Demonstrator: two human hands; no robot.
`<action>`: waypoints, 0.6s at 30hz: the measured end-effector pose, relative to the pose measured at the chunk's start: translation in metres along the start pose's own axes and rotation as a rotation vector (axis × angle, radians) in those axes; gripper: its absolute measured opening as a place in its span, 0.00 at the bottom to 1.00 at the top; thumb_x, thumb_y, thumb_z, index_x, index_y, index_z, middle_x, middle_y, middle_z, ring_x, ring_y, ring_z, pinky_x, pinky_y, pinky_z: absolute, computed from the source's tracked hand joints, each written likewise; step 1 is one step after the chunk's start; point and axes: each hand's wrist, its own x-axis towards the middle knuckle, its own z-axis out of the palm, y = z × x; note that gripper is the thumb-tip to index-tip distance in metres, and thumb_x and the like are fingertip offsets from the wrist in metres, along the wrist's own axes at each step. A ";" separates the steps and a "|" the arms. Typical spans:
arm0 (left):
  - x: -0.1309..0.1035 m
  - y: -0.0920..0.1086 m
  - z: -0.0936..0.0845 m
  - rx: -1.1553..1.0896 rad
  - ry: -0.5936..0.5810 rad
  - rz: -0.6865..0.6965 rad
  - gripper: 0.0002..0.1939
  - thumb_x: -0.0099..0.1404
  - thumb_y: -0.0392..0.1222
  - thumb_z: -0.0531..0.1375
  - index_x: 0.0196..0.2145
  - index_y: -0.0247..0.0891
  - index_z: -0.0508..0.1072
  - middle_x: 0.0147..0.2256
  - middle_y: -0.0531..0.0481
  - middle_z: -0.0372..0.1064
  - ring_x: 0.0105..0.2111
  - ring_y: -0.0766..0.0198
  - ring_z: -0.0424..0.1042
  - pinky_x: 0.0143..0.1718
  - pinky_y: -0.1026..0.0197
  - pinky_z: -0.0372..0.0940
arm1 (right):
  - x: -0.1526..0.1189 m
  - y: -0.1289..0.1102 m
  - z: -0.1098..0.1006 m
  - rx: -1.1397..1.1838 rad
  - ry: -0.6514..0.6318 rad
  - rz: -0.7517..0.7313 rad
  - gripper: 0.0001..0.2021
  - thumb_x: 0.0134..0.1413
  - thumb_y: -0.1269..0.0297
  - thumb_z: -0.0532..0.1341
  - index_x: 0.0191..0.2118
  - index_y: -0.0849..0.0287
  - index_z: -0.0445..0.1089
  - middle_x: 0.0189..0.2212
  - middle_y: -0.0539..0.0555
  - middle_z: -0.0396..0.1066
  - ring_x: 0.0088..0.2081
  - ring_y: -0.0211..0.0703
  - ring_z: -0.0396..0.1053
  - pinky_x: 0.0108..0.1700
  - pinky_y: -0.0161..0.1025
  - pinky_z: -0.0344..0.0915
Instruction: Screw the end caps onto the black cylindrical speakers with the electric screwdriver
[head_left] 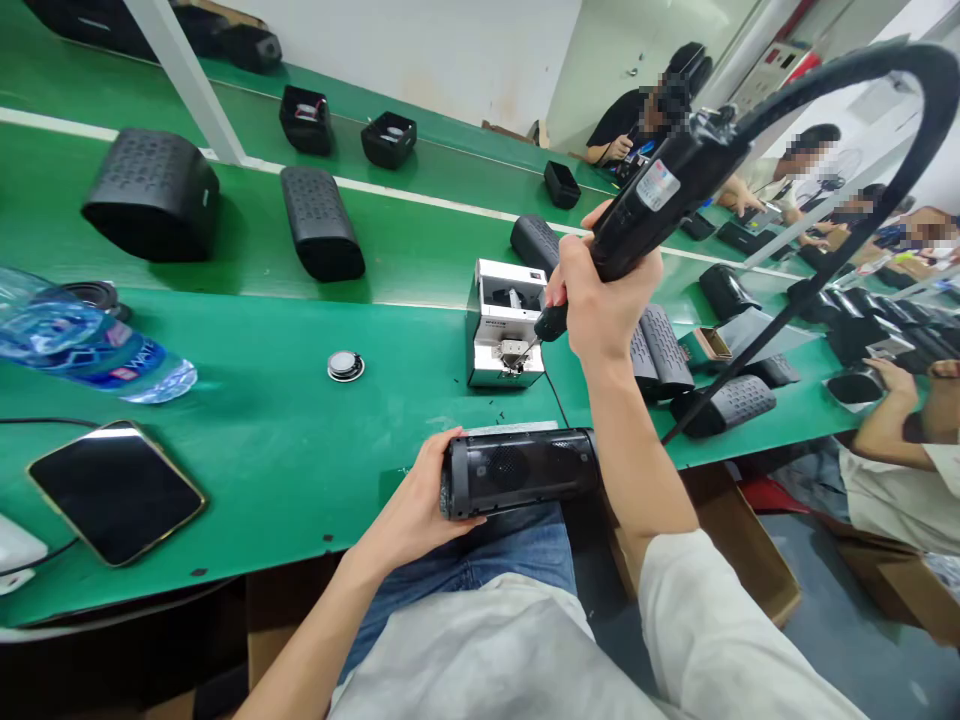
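Note:
My left hand [416, 492] is wrapped round the left end of a black speaker housing [525, 466], which lies lengthwise at the table's front edge above my lap. In my right hand [604, 295] is a black electric screwdriver [637, 215], gripped by its body with the cable rising from its top. Its bit points down and left, with the tip at the front of a white screw feeder [491, 325]. Whether a screw sits on the bit is too small to tell. Left of the feeder a small round speaker driver [346, 366] lies on the green mat.
A phone [116, 492] and a water bottle [90, 345] lie on the left. Black speaker shells [322, 225] stand along the green bench. More housings [724, 405] lie at the right. Co-workers sit farther right. The screwdriver's thick cable [862, 215] arcs over the right side.

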 end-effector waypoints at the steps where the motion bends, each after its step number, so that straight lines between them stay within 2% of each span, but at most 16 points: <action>1: 0.000 0.000 0.000 0.002 0.001 0.002 0.56 0.62 0.42 0.77 0.76 0.49 0.47 0.72 0.34 0.58 0.72 0.37 0.67 0.72 0.31 0.66 | 0.001 0.002 0.000 -0.003 0.008 -0.004 0.10 0.62 0.64 0.69 0.41 0.49 0.66 0.21 0.38 0.61 0.16 0.34 0.60 0.21 0.37 0.62; 4: 0.001 -0.001 0.000 0.011 0.006 0.016 0.56 0.62 0.43 0.77 0.76 0.49 0.47 0.71 0.33 0.58 0.72 0.36 0.66 0.72 0.31 0.66 | 0.000 0.001 -0.005 -0.027 0.017 0.014 0.12 0.62 0.58 0.71 0.41 0.48 0.66 0.21 0.38 0.60 0.16 0.34 0.57 0.21 0.37 0.60; 7: 0.002 -0.002 0.000 0.014 0.013 0.041 0.56 0.62 0.43 0.77 0.76 0.48 0.47 0.71 0.33 0.58 0.72 0.35 0.66 0.73 0.30 0.65 | -0.006 -0.012 -0.017 -0.023 -0.023 0.031 0.16 0.58 0.53 0.75 0.40 0.46 0.67 0.20 0.38 0.58 0.16 0.35 0.55 0.20 0.39 0.58; 10: 0.002 -0.003 0.000 0.020 0.015 0.062 0.56 0.63 0.44 0.77 0.76 0.48 0.47 0.71 0.33 0.58 0.72 0.35 0.66 0.73 0.31 0.66 | -0.013 -0.038 -0.026 -0.016 -0.057 0.054 0.14 0.59 0.56 0.74 0.41 0.45 0.68 0.19 0.39 0.56 0.17 0.36 0.53 0.20 0.40 0.57; 14: 0.002 -0.003 0.000 0.021 0.017 0.057 0.56 0.62 0.45 0.77 0.76 0.48 0.47 0.71 0.33 0.59 0.72 0.35 0.66 0.72 0.31 0.66 | -0.024 -0.072 -0.029 -0.024 -0.031 0.135 0.14 0.59 0.58 0.73 0.41 0.47 0.67 0.20 0.40 0.55 0.17 0.37 0.53 0.20 0.40 0.57; 18: 0.001 -0.002 0.000 0.019 0.018 0.052 0.56 0.63 0.46 0.77 0.77 0.48 0.47 0.71 0.33 0.59 0.72 0.35 0.66 0.72 0.31 0.66 | -0.031 -0.086 -0.027 -0.012 -0.080 0.159 0.13 0.58 0.59 0.74 0.41 0.46 0.68 0.19 0.40 0.54 0.17 0.37 0.53 0.19 0.39 0.57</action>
